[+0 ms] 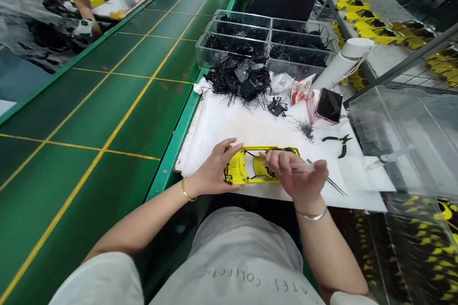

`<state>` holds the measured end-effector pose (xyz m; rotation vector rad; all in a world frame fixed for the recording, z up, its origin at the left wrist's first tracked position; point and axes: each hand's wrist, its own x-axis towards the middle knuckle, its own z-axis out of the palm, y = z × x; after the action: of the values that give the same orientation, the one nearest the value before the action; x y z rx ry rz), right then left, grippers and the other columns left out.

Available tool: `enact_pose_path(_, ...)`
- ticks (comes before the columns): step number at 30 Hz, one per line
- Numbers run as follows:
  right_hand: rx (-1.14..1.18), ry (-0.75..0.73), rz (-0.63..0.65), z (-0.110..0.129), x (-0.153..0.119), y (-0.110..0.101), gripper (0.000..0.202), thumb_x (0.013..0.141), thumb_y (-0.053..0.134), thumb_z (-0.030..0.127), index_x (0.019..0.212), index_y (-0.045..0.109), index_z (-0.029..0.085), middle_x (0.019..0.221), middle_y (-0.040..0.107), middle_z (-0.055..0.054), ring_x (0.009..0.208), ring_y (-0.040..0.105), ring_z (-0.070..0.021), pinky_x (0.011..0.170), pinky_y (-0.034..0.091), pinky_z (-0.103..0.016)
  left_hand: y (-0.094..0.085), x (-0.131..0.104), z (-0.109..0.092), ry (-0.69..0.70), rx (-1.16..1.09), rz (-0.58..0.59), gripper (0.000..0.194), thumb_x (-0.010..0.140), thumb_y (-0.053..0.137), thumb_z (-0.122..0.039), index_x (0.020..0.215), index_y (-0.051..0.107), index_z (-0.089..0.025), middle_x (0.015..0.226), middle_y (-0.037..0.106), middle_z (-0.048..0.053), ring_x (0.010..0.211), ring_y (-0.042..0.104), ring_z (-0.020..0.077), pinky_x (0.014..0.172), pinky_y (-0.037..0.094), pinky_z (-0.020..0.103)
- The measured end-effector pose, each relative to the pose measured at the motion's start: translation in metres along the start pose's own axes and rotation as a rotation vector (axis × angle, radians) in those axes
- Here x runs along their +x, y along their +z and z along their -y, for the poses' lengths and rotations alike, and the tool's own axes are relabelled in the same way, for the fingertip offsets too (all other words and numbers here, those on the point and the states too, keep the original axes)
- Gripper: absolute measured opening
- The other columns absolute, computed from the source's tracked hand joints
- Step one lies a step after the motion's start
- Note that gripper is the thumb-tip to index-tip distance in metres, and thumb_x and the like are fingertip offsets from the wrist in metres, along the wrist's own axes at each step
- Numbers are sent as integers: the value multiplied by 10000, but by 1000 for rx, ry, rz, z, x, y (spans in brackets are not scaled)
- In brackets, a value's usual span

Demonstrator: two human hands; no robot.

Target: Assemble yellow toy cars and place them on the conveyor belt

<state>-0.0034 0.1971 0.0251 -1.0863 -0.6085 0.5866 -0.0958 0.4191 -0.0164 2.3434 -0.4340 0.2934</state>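
Note:
A yellow model car body [236, 167] lies open side up on the white work surface, its hollow inside showing. My left hand [216, 164] grips its left end, thumb and fingers on opposite long edges. Over the right end of the body is my right hand [286, 171], its fingers closed around a translucent, syringe-like tube [302, 166]. The tube's tip is hidden by my fingers. Metal tweezers [336, 186] lie partly under my right hand. Black-handled nippers [339, 143] rest to the right.
A pile of black parts [243, 76] stands before divided clear bins [232, 47]. Tiny black bits [306, 129] and a phone [329, 105] lie on the white sheet. A green conveyor [118, 95] runs along the left. Racks hold yellow car bodies [379, 31]. Co-workers sit beyond.

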Motion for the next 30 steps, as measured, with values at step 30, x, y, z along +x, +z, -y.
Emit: enact_pose_path(30,-123,53,-259,-18,3,8,387,744,431,605,728,534,232,583,364,-14,661,404,-215,762,371,-408,22,-10,18,106,-96,-201,996,697,751,-543,1478,192,-281,1428,323,175,1325,376,331,1088,419,530)
